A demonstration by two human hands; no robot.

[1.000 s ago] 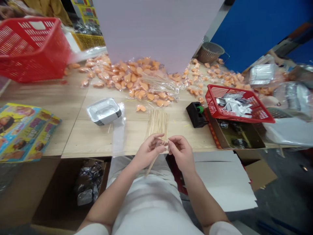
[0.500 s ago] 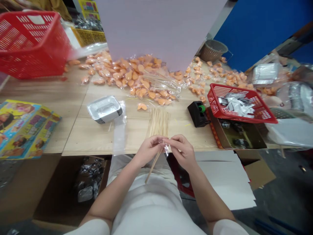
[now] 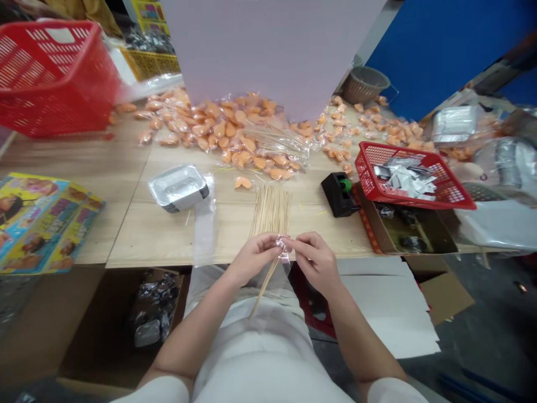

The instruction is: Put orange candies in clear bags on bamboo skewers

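Note:
My left hand (image 3: 250, 258) is closed round a thin bundle of bamboo skewers (image 3: 263, 291), which slants down toward my lap. At the upper end of that bundle is a small piece of clear plastic (image 3: 285, 250), crinkled and shiny. The fingers of my right hand (image 3: 318, 262) pinch this plastic from the other side; its exact shape is partly hidden by the fingertips. Just beyond both hands, a spread row of loose bamboo skewers (image 3: 272, 208) lies on the wooden table (image 3: 168, 238).
Orange pieces in clear bags (image 3: 226, 131) are heaped at the back. Foil trays (image 3: 178, 187) and a plastic sleeve (image 3: 205, 229) lie left. On the right stand a black tape dispenser (image 3: 339, 195) and a red basket (image 3: 455, 187) of silvery packets. Printed boxes (image 3: 46, 224) sit far left.
The clear plastic has spread wider between my fingertips and shows more. Both hands stay almost in the same place, with the skewer bundle still in the left.

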